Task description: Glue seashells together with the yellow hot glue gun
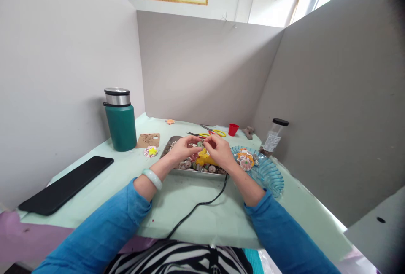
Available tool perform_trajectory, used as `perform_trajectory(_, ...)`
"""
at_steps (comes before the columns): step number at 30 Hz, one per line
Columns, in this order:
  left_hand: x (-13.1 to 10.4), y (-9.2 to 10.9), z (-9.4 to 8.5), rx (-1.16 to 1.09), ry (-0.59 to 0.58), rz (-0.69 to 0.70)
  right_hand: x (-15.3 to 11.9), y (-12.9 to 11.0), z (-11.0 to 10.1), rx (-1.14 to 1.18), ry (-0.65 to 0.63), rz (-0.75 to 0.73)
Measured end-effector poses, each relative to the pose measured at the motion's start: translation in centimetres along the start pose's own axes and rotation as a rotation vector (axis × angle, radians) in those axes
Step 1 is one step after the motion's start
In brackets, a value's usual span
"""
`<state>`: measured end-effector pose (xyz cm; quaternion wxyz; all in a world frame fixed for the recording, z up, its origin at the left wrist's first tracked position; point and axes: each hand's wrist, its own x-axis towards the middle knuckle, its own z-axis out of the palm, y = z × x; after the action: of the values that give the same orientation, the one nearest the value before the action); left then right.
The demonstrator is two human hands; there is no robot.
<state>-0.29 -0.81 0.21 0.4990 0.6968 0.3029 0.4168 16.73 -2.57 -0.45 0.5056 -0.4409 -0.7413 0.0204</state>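
A shallow metal tray (196, 173) full of small shells, pebbles and beads lies in the middle of the table. Over it, my left hand (183, 151) and my right hand (219, 151) meet with fingertips close together. Each hand is closed in a pinch; whatever is between the fingertips is too small to make out. A small greenish piece (200, 143) shows between the hands, but I cannot tell whether it is held or lies in the tray. Below them, a yellow figure-like piece (206, 159) rests on the shells.
Left stand a green flask (120, 126), cork board (148, 140), flower-decorated disc (151, 151) and black slab (68, 184). Scissors (218, 132) and a red cup (233, 129) are behind the tray. A blue plate (274, 177) and jar (274, 137) are right. A black cable (198, 204) crosses the front.
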Motion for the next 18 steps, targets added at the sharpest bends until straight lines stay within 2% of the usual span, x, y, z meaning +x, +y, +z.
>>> perform_trajectory(11,0.1,-0.2,0.0,0.064,0.015,-0.002,0.1,0.1,-0.4,-0.065,-0.003,-0.017)
perform_trajectory(18,0.4,-1.0,0.2,0.039,-0.017,0.015,0.1,-0.2,-0.2,-0.014,-0.039,0.066)
